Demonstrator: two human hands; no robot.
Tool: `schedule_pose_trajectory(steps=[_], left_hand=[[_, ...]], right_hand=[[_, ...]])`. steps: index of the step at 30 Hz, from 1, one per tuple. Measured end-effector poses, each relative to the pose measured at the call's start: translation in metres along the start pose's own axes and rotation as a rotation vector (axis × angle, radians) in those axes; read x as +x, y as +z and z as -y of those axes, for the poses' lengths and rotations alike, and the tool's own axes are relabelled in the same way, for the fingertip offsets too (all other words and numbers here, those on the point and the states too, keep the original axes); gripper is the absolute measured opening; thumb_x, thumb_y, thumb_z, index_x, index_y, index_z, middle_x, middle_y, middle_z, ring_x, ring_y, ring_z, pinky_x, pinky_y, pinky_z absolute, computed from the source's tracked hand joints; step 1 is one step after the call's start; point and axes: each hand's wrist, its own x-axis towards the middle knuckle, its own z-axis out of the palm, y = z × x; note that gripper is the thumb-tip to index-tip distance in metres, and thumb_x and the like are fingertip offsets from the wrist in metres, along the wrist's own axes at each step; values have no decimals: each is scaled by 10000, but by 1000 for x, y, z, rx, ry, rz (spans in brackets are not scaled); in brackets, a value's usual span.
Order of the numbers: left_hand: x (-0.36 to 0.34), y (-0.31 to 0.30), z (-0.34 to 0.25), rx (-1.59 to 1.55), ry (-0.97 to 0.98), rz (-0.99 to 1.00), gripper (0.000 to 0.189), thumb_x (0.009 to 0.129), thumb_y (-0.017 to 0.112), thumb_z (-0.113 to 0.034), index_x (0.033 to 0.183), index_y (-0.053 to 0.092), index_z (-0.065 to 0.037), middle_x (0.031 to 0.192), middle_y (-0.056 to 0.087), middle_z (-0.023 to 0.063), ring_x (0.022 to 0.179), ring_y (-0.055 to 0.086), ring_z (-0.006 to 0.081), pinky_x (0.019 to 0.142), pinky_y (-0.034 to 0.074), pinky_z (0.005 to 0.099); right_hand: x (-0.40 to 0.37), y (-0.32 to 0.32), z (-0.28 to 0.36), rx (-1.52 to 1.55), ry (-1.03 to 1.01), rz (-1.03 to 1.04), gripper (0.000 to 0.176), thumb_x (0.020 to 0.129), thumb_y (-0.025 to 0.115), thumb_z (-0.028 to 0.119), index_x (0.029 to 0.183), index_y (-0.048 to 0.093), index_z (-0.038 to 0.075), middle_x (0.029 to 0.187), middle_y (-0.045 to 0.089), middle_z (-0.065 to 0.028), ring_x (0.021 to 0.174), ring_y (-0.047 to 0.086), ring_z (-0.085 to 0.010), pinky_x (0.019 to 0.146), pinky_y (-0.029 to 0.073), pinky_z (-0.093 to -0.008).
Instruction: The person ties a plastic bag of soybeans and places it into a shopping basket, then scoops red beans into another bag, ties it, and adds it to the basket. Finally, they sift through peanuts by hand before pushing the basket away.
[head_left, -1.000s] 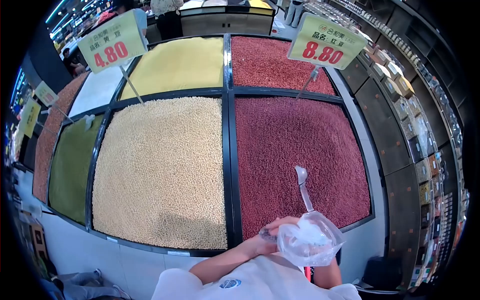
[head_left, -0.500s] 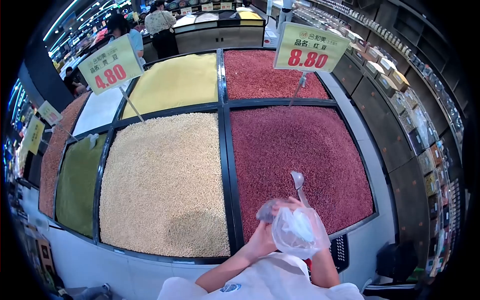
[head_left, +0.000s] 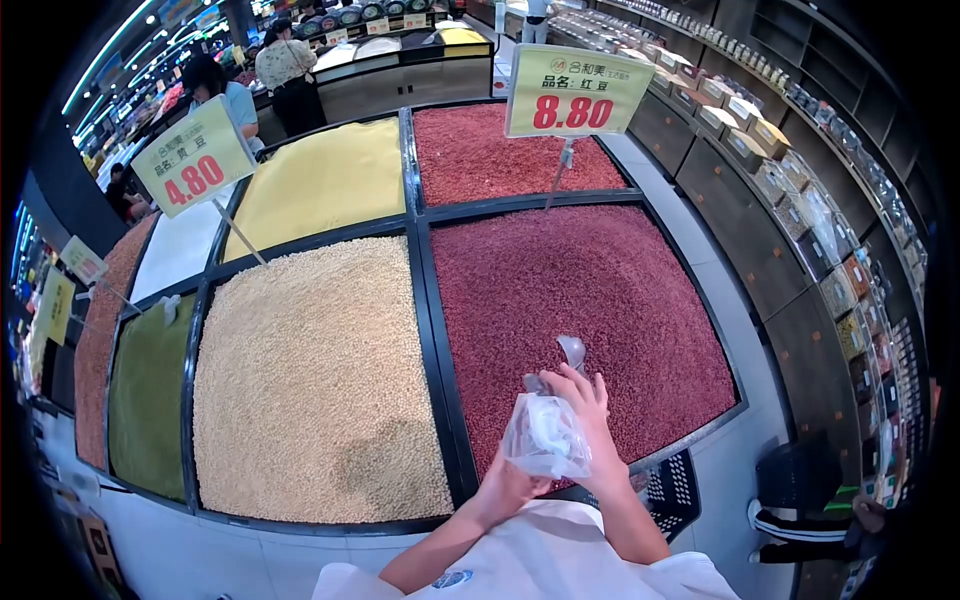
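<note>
The clear, crinkled plastic bag [head_left: 548,436] is in front of the person's chest, raised over the near edge of the bin of dark red beans [head_left: 600,270]. Its long axis appears to run from the far side back toward the body; folds make this approximate.

The left hand [head_left: 512,490] is at the bag's near, left side, closed on the film, with its fingers partly hidden behind the plastic. The right hand [head_left: 592,412] is along the right and far side, fingers extended and slightly parted, in contact with the bag; whether it pinches the film cannot be told.

The translucent pale plastic scoop [head_left: 571,350] lies beyond both hands, ahead of the bag and slightly to its right. Its bowl shows just past the right fingertips; the handle is hidden by that hand, so its full axis and any contact cannot be confirmed. The right hand is clearly the nearer; the left is farther back, on the body side.

Outward: the bin of cream-coloured beans [head_left: 310,380] is to the left across a black divider [head_left: 437,370]; a black perforated basket [head_left: 672,492] is beside the right forearm.
</note>
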Motion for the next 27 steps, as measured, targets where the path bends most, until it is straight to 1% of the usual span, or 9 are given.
schedule_pose_trajectory(steps=[1,7,11,16,19,21,23,25,27], left_hand=[[4,-19,7,-164,-108,206,565,955,334,-611,1382,403,-247,1335,478,20,1219,471,193,943,420,382],[31,42,-20,-56,97,-145,709,942,290,-649,1430,358,-140,1407,440,74,1307,412,266,1066,334,450],[33,30,-42,-50,244,-153,771,933,211,-685,1468,322,-141,1402,470,139,1282,460,306,1082,325,499],[-8,26,-31,84,200,-247,764,932,169,-688,1498,246,-182,1327,539,173,1232,513,317,1046,363,489],[-19,31,-11,121,46,-289,768,938,155,-682,1498,232,-161,1368,507,103,1262,485,272,987,422,455],[-17,-3,3,-317,-71,163,740,955,184,-653,1473,289,-135,1367,500,78,1243,494,265,1014,416,466],[-12,57,4,526,189,-128,733,949,223,-657,1447,339,-133,1370,492,83,1234,496,277,1028,408,477],[0,70,-4,552,272,-150,732,939,260,-666,1428,378,-134,1367,493,93,1226,498,292,1033,407,487],[22,31,-20,-234,163,98,738,924,294,-678,1413,407,-137,1355,501,108,1217,502,309,1027,413,496]], right_hand=[[0,1,4,20,-10,-14,499,741,677,372,1126,617,60,1368,468,-113,1334,360,-321,1113,159,-564],[-7,-10,-1,659,53,-93,453,740,711,275,1125,619,54,1298,550,-133,1277,449,-313,1087,276,-492],[-12,2,-6,885,311,-167,401,720,742,187,1079,641,39,1213,607,-125,1172,535,-303,1016,386,-372],[4,-20,6,87,25,-19,347,706,707,217,1036,680,113,1242,546,-92,1275,419,-309,1058,222,-635],[3,-15,17,41,-7,-14,340,682,716,190,1010,674,111,1247,557,-75,1274,429,-305,1092,208,-573],[2,-17,25,135,-31,-12,301,661,738,197,937,678,92,1232,573,-58,1263,446,-307,1095,200,-579],[-3,-19,27,250,-52,-13,281,654,750,199,900,679,83,1215,587,-50,1250,463,-305,1098,198,-576],[-7,-18,24,290,-46,-57,246,657,760,185,861,681,72,1189,608,-40,1209,501,-294,1068,274,-523],[-9,-23,23,396,-19,-103,245,658,764,175,860,680,64,1187,612,-39,1190,514,-290,1044,320,-482]])
